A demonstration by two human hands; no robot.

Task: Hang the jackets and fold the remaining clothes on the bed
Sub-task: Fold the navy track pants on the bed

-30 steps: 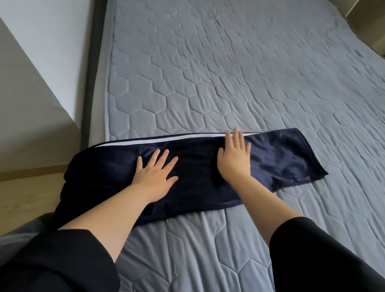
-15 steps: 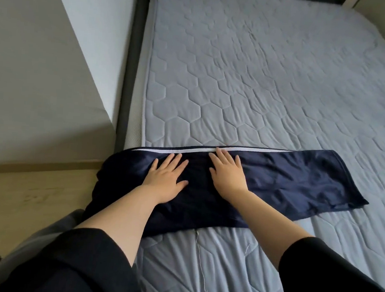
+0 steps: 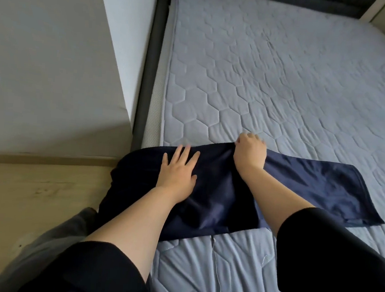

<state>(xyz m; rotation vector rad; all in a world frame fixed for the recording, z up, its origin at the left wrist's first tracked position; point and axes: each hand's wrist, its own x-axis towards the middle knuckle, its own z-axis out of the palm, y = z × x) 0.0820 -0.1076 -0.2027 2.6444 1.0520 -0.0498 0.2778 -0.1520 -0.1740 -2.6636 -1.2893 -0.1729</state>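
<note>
A navy blue garment (image 3: 318, 187), folded into a long strip, lies across the near part of the bed (image 3: 273, 83); its left end hangs over the bed's edge. My left hand (image 3: 178, 168) lies flat on the garment with fingers spread. My right hand (image 3: 250, 153) has its fingers curled round the garment's far edge, which bunches under them. The white stripe along that edge is hidden.
The grey quilted mattress cover stretches far and right. A dark bed frame rail (image 3: 150, 72) runs along the left side, next to a grey wall (image 3: 42, 63). Wooden floor (image 3: 31, 190) lies at lower left. My black sleeves fill the bottom.
My right hand went from lying flat on the garment to gripping its far edge. The left hand stays flat on the cloth. The view shifted left.
</note>
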